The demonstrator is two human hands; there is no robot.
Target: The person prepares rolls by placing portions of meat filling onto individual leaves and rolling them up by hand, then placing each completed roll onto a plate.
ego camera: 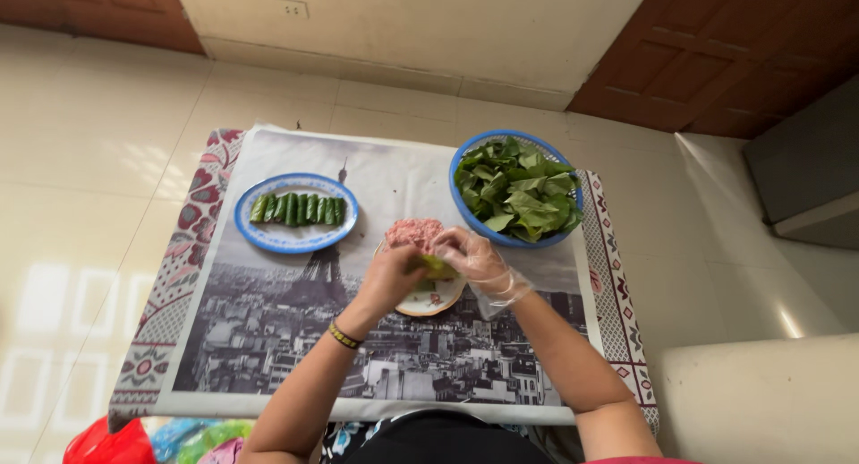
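Several finished leaf rolls (298,209) fill the far-left plate (268,238); both hands, left hand (390,280) and right hand (474,260), pinch another leaf (436,267); mince (414,232) and a basket of leaves (517,191) remain.

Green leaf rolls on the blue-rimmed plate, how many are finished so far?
About 8 leaf rolls, side by side in one row across the blue-rimmed plate at the table's left; they touch, so the count may be off.
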